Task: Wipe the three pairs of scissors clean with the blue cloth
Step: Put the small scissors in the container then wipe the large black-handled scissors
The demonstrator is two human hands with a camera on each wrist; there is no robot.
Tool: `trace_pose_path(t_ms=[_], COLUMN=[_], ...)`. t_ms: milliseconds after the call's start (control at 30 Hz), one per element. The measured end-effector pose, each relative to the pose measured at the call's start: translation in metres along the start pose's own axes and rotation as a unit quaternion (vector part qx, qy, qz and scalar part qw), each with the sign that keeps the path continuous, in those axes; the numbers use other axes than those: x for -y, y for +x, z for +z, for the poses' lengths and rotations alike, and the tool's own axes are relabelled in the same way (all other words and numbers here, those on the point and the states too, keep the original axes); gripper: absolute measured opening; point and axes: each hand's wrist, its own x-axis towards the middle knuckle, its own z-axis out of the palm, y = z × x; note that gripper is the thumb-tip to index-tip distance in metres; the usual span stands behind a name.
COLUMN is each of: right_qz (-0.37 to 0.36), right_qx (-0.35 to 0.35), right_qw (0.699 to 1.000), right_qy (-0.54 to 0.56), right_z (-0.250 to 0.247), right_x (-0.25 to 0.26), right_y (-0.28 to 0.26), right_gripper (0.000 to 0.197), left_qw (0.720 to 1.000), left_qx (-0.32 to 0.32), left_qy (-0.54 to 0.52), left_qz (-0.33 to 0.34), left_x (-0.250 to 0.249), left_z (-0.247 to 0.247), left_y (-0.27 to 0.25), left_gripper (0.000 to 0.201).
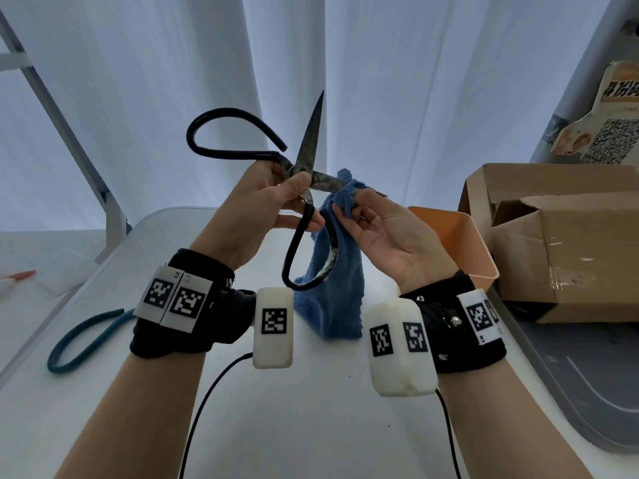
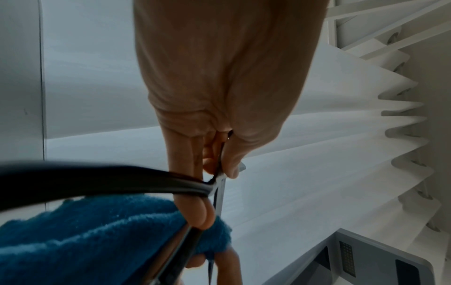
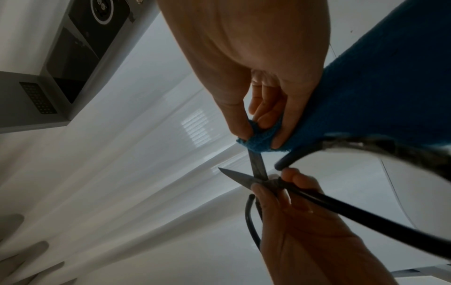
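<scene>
Black-handled scissors (image 1: pixel 304 157) are held above the white table (image 1: pixel 311 426) with their blades spread wide. My left hand (image 1: pixel 294 188) pinches them at the pivot, thumb on the front. One dull blade points up; the other points right into the blue cloth (image 1: pixel 332 299). My right hand (image 1: pixel 356 202) pinches a fold of that cloth around the far end of the right-pointing blade. The rest of the cloth hangs down to the table. In the right wrist view the cloth fold (image 3: pixel 258 144) wraps the blade (image 3: pixel 257 164) between thumb and fingers. A teal-handled pair of scissors (image 1: pixel 83 340) lies on the table at the left.
An orange plastic bin (image 1: pixel 460 236) stands just right of my right hand, with an open cardboard box (image 1: pixel 560 243) beyond it. A grey tray (image 1: pixel 587 392) lies at the table's right edge. White curtains hang behind. An orange-tipped item (image 1: pixel 17 274) lies far left.
</scene>
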Motion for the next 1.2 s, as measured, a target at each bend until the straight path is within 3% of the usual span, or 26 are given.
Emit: trace_pose_path(t_ms=[567, 1033, 1100, 1200], right_qz=[-0.017, -0.068, -0.070, -0.025], right_qx=[-0.007, -0.059, -0.048, 0.021], right_qw=[1.000, 0.995, 0.994, 0.998], right_qy=[-0.019, 0.050, 0.062, 0.047], right_z=[0.002, -0.011, -0.016, -0.013], right_x=[0.001, 0.016, 0.021, 0.018], right_y=[-0.001, 0.007, 0.006, -0.002], right_gripper=[0.014, 0.009, 0.009, 0.010], left_qw=[1.000, 0.999, 0.998, 0.996], left_qx=[0.004, -0.032, -0.055, -0.065], left_qy=[0.003, -0.016, -0.038, -0.058], left_qz=[0.002, 0.017, 0.015, 0.014], left_x=[0.001, -0.008, -0.009, -0.008], left_z=[-0.001, -0.017, -0.022, -0.022], left_y=[0.001, -0.004, -0.004, -0.003], left_gripper=[0.035, 0.012, 0.012, 0.012])
